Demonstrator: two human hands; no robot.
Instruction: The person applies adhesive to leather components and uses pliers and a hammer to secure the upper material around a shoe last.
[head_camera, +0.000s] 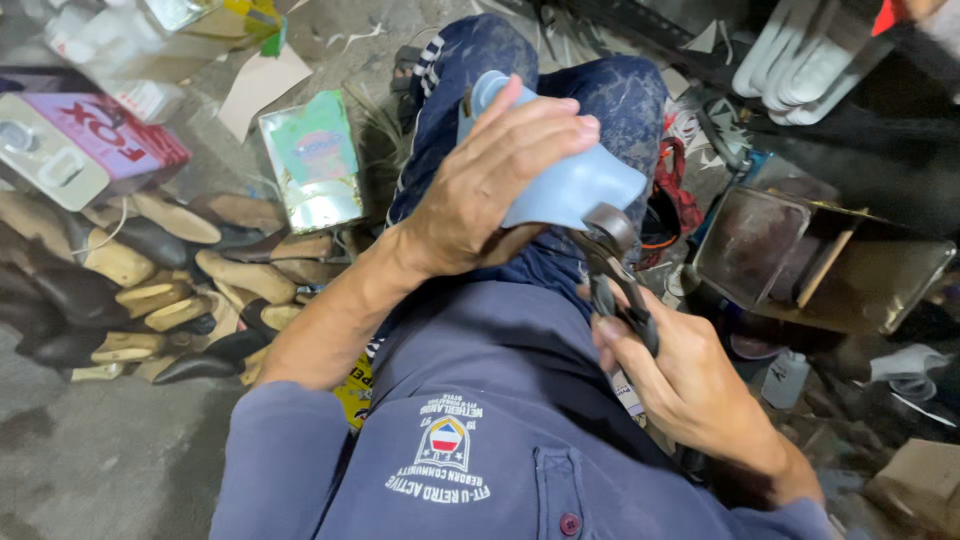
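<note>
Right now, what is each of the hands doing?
Left hand: closed around a pale blue shoe form, pressing it on the knee.
Right hand: closed on dark pincers, whose head meets the form's edge.

The left grip (490, 180) lies over the shoe piece (565, 180) on the person's lap, and the right grip (680, 370) sits nearer the body and to its right, closed round the handles of the pincers (615, 270), whose head touches the piece's near edge. Left of the left grip, a foil packet (312, 160) stands on the floor (90, 460), with a heap of shoe lasts (150, 285) farther left and a box (85, 145) beyond the heap. Right of the right grip sits a metal box (815, 265), and a small bottle (785, 378) stands just below it.
</note>
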